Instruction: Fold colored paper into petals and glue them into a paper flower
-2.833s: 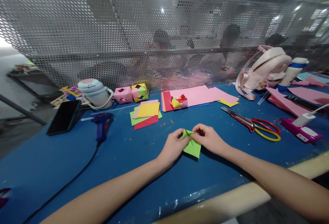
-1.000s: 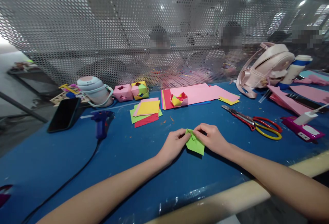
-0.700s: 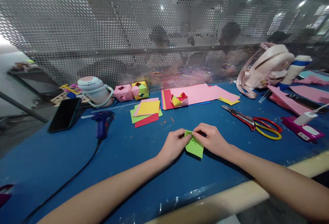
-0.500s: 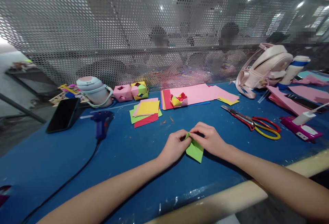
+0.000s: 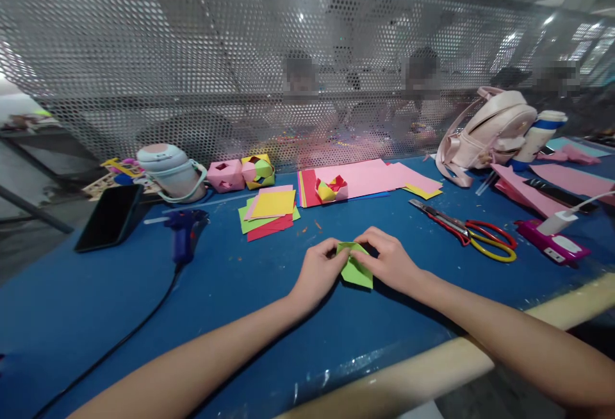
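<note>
A small piece of green paper [image 5: 357,274], partly folded, is held just over the blue table between both hands. My left hand [image 5: 321,270] pinches its left side, with the thumb pressed on the paper. On the other side, my right hand [image 5: 387,259] grips it with thumb and fingers closed at the upper edge. Both thumbs meet near the paper's top, and the fingers behind it are partly hidden. Beyond the hands lie a stack of yellow, pink, green and red paper squares [image 5: 273,204] and a small folded red-and-yellow paper piece [image 5: 331,188].
At the left are a blue glue gun [image 5: 182,238], a phone [image 5: 109,217] and a white bottle [image 5: 172,172]. Folded paper cubes [image 5: 225,176] stand at the back before a perforated metal screen [image 5: 230,41]. Scissors [image 5: 473,233], a purple power strip [image 5: 552,244] and a pink backpack [image 5: 500,124] lie right.
The green paper has turned, and its upper edge now shows wider between my hands. Both hands keep hold of it, their thumbs shifted slightly. The view has moved a little.
</note>
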Demonstrator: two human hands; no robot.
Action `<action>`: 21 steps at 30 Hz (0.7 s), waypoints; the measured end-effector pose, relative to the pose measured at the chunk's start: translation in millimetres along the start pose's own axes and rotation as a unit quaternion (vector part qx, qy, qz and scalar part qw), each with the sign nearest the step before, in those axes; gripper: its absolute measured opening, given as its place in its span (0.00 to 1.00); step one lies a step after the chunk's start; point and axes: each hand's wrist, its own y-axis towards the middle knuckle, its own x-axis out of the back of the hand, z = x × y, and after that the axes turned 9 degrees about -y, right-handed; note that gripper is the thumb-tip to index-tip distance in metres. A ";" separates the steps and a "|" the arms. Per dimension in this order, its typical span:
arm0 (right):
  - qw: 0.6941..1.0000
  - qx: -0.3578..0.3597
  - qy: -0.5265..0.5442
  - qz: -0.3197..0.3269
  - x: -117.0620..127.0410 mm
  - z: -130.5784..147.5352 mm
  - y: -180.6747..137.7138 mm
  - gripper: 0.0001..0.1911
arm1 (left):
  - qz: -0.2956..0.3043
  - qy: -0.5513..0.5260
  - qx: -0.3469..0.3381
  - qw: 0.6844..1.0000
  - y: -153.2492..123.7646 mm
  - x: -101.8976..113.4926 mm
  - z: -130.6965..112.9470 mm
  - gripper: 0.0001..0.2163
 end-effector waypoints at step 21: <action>0.998 -0.026 -0.038 0.035 -5.1 -7.1 1.0 0.10 | -0.006 0.026 -0.007 1.000 3.2 0.3 7.4 0.04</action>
